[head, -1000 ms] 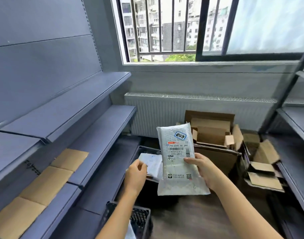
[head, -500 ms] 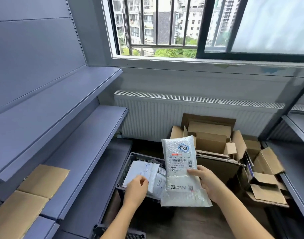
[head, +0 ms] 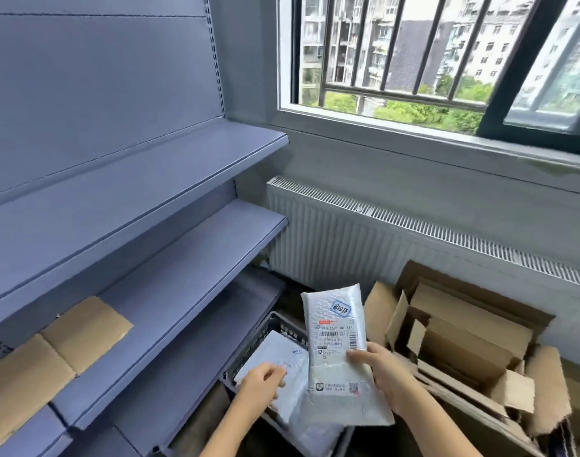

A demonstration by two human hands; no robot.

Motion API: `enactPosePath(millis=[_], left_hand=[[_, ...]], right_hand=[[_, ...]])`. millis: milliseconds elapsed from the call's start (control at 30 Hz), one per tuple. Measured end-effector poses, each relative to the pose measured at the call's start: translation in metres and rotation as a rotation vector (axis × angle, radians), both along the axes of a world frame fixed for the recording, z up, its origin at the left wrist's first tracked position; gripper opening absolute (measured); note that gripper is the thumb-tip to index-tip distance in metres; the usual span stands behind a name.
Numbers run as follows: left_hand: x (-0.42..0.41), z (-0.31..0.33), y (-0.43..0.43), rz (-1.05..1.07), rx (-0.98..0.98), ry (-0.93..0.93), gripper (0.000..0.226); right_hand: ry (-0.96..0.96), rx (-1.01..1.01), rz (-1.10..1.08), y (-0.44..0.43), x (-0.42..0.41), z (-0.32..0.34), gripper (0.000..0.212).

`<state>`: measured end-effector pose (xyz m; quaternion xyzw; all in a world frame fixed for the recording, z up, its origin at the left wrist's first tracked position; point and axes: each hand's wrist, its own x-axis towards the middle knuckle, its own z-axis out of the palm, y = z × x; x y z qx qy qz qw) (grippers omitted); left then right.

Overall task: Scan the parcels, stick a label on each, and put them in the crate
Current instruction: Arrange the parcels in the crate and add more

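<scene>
My right hand (head: pixel 379 371) grips a white bubble-mailer parcel (head: pixel 336 324) by its right edge and holds it upright, its printed shipping label and barcode facing me. Just below and left of it stands a dark plastic crate (head: pixel 265 331) on the floor, with other white parcels (head: pixel 282 361) lying inside. My left hand (head: pixel 260 382) reaches into the crate with curled fingers resting on the top parcel there; whether it grips that parcel is unclear.
Grey metal shelves (head: pixel 170 258) run along the left, with flattened cardboard (head: pixel 67 338) on a lower one. Open cardboard boxes (head: pixel 463 344) crowd the floor at right. A white radiator (head: pixel 347 252) and a barred window (head: pixel 413 61) stand behind.
The view has swung left and closer to the crate. My right hand has carried the parcel down toward the crate. My left hand has moved onto the parcels inside.
</scene>
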<state>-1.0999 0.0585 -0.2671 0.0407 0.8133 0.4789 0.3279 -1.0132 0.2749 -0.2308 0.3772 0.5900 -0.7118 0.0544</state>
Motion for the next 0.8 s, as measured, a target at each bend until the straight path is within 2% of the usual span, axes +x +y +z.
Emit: enactPosePath(millis=[100,200,367,400,500,533,700,800], left_hand=[[0.001,0.007,0.037,0.078,0.094,-0.228,0.035],[0.008,0.006,0.062,0.135,0.199,-0.316,0.049],[0.014,0.007,0.075,0.347,0.277,-0.299,0.029],[0.011,0.007,0.074,0.398,0.297,-0.280,0.032],[-0.001,0.005,0.070,0.501,0.299,-0.242,0.067],[-0.006,0.000,0.067,0.520,0.308,-0.237,0.072],[-0.023,-0.025,0.063,0.550,0.318,-0.262,0.061],[-0.024,-0.033,0.066,0.620,0.318,-0.306,0.028]], right_hand=[[-0.001,-0.006,0.133,0.038,-0.033,-0.008,0.025],[0.009,-0.015,0.319,0.062,-0.063,-0.014,0.030],[-0.012,-0.056,0.506,0.056,-0.101,-0.016,0.024],[-0.008,-0.081,0.547,0.051,-0.109,-0.018,0.024],[0.006,-0.097,0.581,0.040,-0.129,-0.025,0.026],[0.000,-0.093,0.580,0.036,-0.135,-0.026,0.026],[-0.034,-0.055,0.682,0.038,-0.159,-0.044,0.031],[-0.033,0.112,0.609,0.046,-0.168,-0.053,0.024]])
